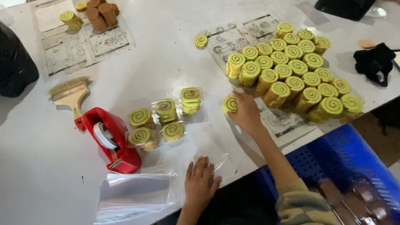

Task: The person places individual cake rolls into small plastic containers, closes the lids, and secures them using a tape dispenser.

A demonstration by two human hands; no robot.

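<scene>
My right hand point(246, 113) reaches across the white table point(175, 66) and grips a small stack of yellow spiral cookies point(229, 104) beside the big pile of spiral cookies point(291, 71) lying on printed paper. My left hand point(201, 183) rests flat near the table's front edge, fingers apart, on a clear plastic bag point(216, 160). To its left lies a stack of clear bags point(135, 192). Several bagged cookie stacks point(166, 110) stand in the middle of the table.
A red tape dispenser point(110, 139) and a wide paintbrush point(71, 93) lie at the left. Brown and yellow cookies point(98, 14) sit on paper at the back left. One loose cookie point(200, 41) lies mid-back. A blue crate point(346, 166) stands below right; dark objects sit at the edges.
</scene>
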